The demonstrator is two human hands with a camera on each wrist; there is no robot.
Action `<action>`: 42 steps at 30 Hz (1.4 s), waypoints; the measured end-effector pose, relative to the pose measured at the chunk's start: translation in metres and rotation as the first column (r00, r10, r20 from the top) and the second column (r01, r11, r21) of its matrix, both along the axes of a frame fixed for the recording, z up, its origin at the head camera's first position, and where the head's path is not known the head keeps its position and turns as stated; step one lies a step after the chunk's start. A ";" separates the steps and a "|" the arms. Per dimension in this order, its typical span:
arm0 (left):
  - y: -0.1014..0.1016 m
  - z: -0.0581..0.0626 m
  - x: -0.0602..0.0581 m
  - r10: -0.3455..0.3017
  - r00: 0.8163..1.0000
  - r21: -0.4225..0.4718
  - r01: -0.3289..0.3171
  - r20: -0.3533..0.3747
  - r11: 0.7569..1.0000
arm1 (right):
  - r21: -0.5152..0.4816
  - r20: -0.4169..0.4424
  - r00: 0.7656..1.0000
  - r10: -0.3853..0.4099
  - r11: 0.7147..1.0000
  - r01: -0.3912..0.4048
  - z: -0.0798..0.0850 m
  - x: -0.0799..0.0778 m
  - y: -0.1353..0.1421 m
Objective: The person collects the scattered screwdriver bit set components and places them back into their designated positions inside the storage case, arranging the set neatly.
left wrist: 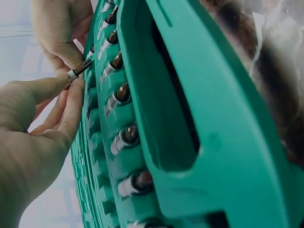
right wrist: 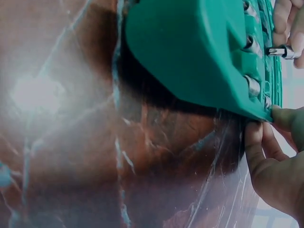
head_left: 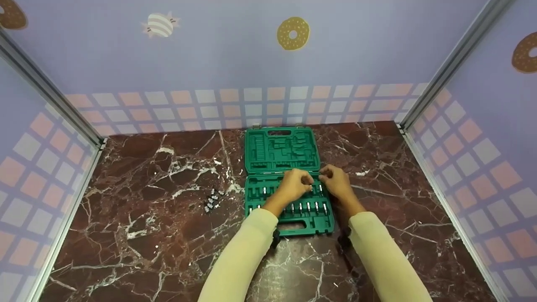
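As seen from the head, spread open on the marbled desk (head_left: 168,251), at the middle of the frame: a green case (head_left: 323,228), lid (head_left: 283,153) towards the top, tray half below. Lined up along the lower part of the tray half, seated bits (head_left: 308,207) with silver sockets. Left of the case and apart from it, a small cluster of loose bits (head_left: 212,200). Over the tray half, left grip (head_left: 293,184), fingers curled; at its upper right corner, right grip (head_left: 337,181). Reaching in from the bottom edge, pale yellow sleeves (head_left: 241,260). Across the top, a patterned lilac wall (head_left: 209,54).

From the left wrist, at the left of the frame: left grip pinched on the silver socket of a single held bit (left wrist: 78,70), dark tip aimed up and right towards the case. At upper left, just beside, part of the right grip. Down the middle, the row of seated bits; right of it, the handle slot (left wrist: 166,104).

From the right wrist, at the right edge: right grip clamped on the case rim between thumb and fingers. At upper right, left grip with the held bit, tip pointing left. Across left and bottom, bare desk.
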State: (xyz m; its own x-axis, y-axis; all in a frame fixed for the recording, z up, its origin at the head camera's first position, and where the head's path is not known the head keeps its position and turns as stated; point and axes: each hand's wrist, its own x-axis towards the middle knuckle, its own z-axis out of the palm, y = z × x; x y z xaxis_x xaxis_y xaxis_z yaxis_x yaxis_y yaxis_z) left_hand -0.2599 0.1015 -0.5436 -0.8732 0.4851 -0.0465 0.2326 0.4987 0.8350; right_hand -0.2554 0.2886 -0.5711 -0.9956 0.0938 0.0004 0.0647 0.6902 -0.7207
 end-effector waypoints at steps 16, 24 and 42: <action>0.013 -0.013 0.001 0.001 0.993 -0.097 -0.013 -0.116 0.995 | 0.025 0.027 1.000 -0.005 1.000 0.004 -0.003 0.000 -0.002; 0.017 -0.015 0.000 -0.035 0.978 -0.154 0.002 -0.206 0.988 | 0.014 0.024 1.000 -0.001 1.000 0.001 -0.003 -0.001 -0.003; 0.028 -0.015 -0.002 0.079 0.978 -0.175 -0.114 -0.195 0.978 | 0.011 -0.015 1.000 0.006 1.000 -0.006 0.001 -0.002 -0.001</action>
State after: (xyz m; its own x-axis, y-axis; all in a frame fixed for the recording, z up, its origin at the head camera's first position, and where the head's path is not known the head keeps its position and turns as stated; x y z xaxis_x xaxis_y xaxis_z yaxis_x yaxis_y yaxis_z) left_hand -0.2624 0.1294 -0.5587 -0.9171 0.3966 0.0406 0.3185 0.6677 0.6729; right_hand -0.2570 0.2875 -0.5702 -0.9960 0.0877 0.0159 0.0501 0.6981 -0.7142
